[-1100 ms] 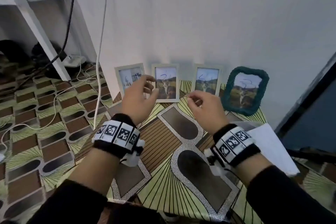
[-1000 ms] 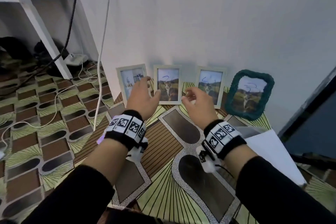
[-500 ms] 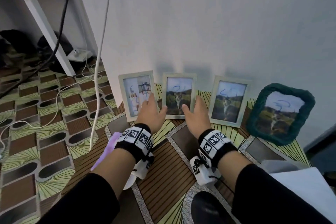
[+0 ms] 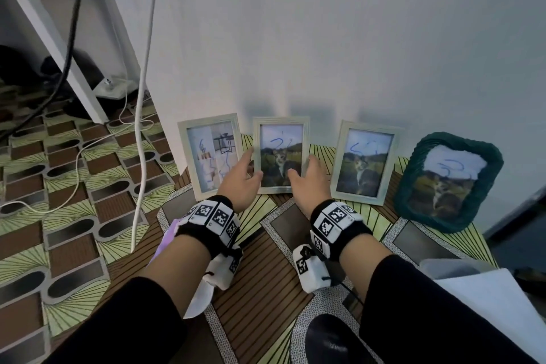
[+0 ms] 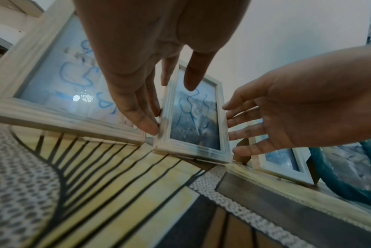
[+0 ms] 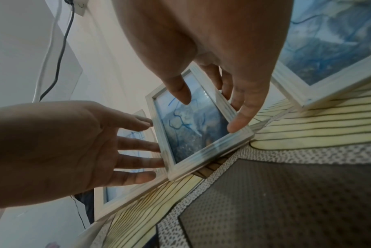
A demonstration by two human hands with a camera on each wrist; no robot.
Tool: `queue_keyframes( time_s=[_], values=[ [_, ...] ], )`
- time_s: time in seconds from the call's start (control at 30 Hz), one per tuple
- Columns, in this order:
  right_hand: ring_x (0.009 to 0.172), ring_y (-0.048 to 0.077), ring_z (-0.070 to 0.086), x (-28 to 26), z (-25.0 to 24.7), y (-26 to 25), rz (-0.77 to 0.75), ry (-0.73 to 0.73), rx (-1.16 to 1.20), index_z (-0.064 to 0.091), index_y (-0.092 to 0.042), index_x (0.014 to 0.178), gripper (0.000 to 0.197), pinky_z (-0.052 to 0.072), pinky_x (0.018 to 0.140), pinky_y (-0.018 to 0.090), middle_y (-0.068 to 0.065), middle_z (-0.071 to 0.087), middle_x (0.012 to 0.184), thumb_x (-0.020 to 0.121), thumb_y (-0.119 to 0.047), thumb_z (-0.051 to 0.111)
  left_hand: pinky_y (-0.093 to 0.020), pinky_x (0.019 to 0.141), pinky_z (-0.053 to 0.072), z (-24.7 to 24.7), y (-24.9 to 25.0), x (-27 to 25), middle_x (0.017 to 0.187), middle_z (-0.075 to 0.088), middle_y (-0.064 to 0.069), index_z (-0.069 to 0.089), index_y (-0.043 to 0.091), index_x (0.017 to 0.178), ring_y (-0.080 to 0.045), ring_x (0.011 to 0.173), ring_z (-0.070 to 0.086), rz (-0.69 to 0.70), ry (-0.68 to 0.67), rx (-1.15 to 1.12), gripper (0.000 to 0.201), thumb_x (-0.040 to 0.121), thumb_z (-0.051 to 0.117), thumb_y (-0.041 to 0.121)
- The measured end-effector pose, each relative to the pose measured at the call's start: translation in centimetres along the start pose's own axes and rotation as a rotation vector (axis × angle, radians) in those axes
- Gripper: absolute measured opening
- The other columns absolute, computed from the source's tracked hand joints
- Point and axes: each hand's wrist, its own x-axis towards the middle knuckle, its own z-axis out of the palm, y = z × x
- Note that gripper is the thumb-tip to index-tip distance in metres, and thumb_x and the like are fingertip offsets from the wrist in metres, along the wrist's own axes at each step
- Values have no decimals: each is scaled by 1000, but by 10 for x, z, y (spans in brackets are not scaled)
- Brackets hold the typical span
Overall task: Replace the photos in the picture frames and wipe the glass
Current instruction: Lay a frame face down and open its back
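Note:
Four picture frames lean against the white wall, each glass scribbled with blue marker. The second pale wooden frame [image 4: 280, 139] holds a cat photo and stands on the patterned mat. My left hand [image 4: 245, 168] lays straight fingers along its left edge, thumb over the glass. My right hand [image 4: 304, 170] touches its right edge the same way. In the left wrist view the left hand [image 5: 169, 108] flanks the frame [image 5: 193, 120]. In the right wrist view the right hand [image 6: 209, 113] brackets the frame [image 6: 190, 127], its thumb hovering over the glass.
A pale frame [image 4: 209, 154] stands just left, another [image 4: 363, 162] right, then a green fuzzy frame [image 4: 449, 180]. A purple cloth [image 4: 168, 236] lies under my left wrist. White sheets [image 4: 487, 298] lie at the right. Cables [image 4: 141, 127] hang left, beside a white table leg [image 4: 59, 41].
Both hands reached forward from mid-air to the second frame and slid up its two sides. The head view came closer to the frames.

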Motion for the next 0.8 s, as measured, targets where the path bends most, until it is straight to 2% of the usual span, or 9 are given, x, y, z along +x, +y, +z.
queue_keyframes(
  time_s=[0.1, 0.17, 0.23, 0.33, 0.4, 0.5, 0.57, 0.67, 0.8],
  values=[
    [125, 26, 44, -3, -4, 0, -7, -22, 11, 35, -7, 142, 52, 31, 90, 28, 10, 38, 143, 97, -25, 53, -35, 97, 45, 0, 2, -3, 138, 53, -13, 21, 23, 155, -29, 122, 55, 8, 6, -12, 59, 101, 46, 15],
    [127, 27, 42, -7, -8, 0, -8, -18, 27, 36, -6, 142, 51, 31, 95, 28, 11, 37, 142, 96, -23, 53, -40, 91, 49, -1, 4, -6, 130, 56, -15, 24, 23, 154, -34, 115, 58, 4, 13, -27, 58, 101, 46, 15],
    [127, 26, 41, -13, -14, 0, -22, 8, 37, 37, -6, 140, 50, 28, 93, 27, 10, 37, 140, 95, -22, 54, -41, 88, 50, -3, 7, -10, 119, 59, -13, 24, 24, 153, -32, 106, 60, 11, 12, -25, 58, 101, 48, 18],
    [127, 25, 41, -24, -26, -5, -68, 55, 71, 39, -8, 140, 49, 30, 104, 30, 9, 38, 139, 95, -19, 55, -45, 95, 50, -8, 16, -19, 112, 59, -12, 25, 24, 154, -29, 100, 60, 40, 39, -42, 59, 100, 49, 19],
    [128, 23, 42, -34, -37, -10, -101, 79, 96, 38, -9, 142, 51, 30, 108, 30, 7, 38, 140, 95, -19, 55, -50, 95, 50, -12, 25, -28, 109, 58, -11, 26, 27, 153, -30, 99, 60, 79, 65, -60, 57, 101, 48, 19],
    [128, 19, 42, -52, -57, -16, -154, 131, 118, 38, -11, 142, 51, 31, 107, 27, 5, 40, 142, 95, -19, 56, -47, 92, 52, -18, 39, -46, 108, 56, -5, 28, 33, 151, -25, 98, 60, 140, 111, -77, 55, 101, 48, 22],
    [127, 18, 43, -67, -71, -20, -185, 140, 157, 40, -12, 139, 47, 34, 111, 33, 3, 46, 138, 95, -18, 56, -38, 85, 54, -22, 48, -62, 106, 54, 1, 29, 37, 150, -22, 97, 60, 188, 134, -103, 54, 101, 48, 24],
    [117, 18, 51, -93, -90, -23, -229, 147, 226, 44, -17, 131, 37, 42, 105, 41, -2, 53, 126, 95, -18, 56, -25, 77, 53, -27, 56, -88, 106, 53, 4, 31, 41, 149, -21, 95, 61, 234, 144, -155, 53, 101, 50, 26],
    [108, 14, 53, -128, -105, -19, -276, 150, 284, 45, -23, 122, 30, 44, 95, 33, -7, 55, 118, 95, -19, 56, -39, 90, 55, -32, 62, -128, 112, 55, 3, 34, 47, 146, -22, 101, 60, 243, 114, -223, 54, 100, 52, 26]
  ],
)
